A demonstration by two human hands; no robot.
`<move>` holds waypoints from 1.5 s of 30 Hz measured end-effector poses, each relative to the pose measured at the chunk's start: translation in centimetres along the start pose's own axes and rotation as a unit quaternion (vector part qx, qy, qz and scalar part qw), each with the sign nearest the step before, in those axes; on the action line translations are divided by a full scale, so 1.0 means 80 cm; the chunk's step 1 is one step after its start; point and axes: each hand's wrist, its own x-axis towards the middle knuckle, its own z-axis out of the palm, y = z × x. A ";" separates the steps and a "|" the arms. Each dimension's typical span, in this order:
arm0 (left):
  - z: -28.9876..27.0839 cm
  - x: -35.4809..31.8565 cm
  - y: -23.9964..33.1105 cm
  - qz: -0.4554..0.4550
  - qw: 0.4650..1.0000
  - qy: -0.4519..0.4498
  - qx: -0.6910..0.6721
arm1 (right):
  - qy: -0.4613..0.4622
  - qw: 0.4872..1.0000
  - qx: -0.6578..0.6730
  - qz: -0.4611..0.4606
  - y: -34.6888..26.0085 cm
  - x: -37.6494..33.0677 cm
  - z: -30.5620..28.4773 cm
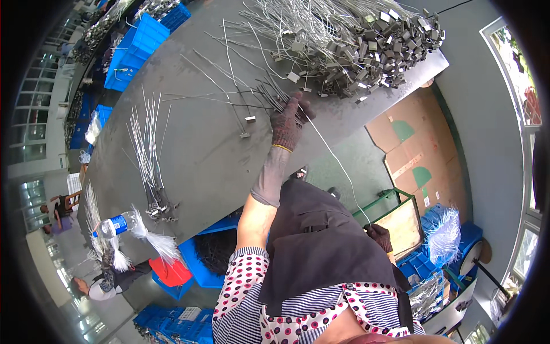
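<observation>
My left hand [291,121], in a dark knitted glove, is closed over a bunch of thin wires [271,95] at the table's near edge. From it a single pale wire [331,150] runs down past my apron to my right hand [378,236]. That hand, also gloved, is low at my right side, its fingers closed on the wire's end. A few loose wires with small metal blocks [250,119] lie just left of my left hand. Beyond it rises a big heap of wires with metal blocks [372,49].
On the left part of the grey table [200,166] lies another wire bundle [148,155], near a plastic bottle [113,226] and white tie bundles [156,239]. Blue crates [136,51] stand beyond the table. A green-framed stand [401,223] is beside my right hand. Other people sit far left.
</observation>
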 end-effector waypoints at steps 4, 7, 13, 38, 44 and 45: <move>-0.011 -0.014 0.010 0.022 0.999 0.031 0.006 | -0.031 0.998 -0.048 -0.011 -0.037 0.020 -0.009; -0.019 -0.015 0.027 0.063 0.996 0.064 -0.014 | -0.017 0.999 0.008 -0.032 -0.007 0.024 -0.015; -0.021 -0.034 0.030 0.017 0.994 0.103 0.045 | -0.009 1.000 -0.014 -0.002 -0.032 0.029 -0.003; -0.054 -0.031 -0.005 0.034 0.933 -0.005 0.358 | -0.134 0.977 0.123 -0.110 -0.423 0.232 0.226; -0.097 0.002 0.032 -0.103 0.891 0.109 0.428 | 0.007 0.941 -0.236 -0.244 -0.446 0.290 0.247; -0.106 -0.001 0.043 -0.060 0.852 0.128 0.504 | 0.050 0.944 -0.252 -0.207 -0.462 0.289 0.244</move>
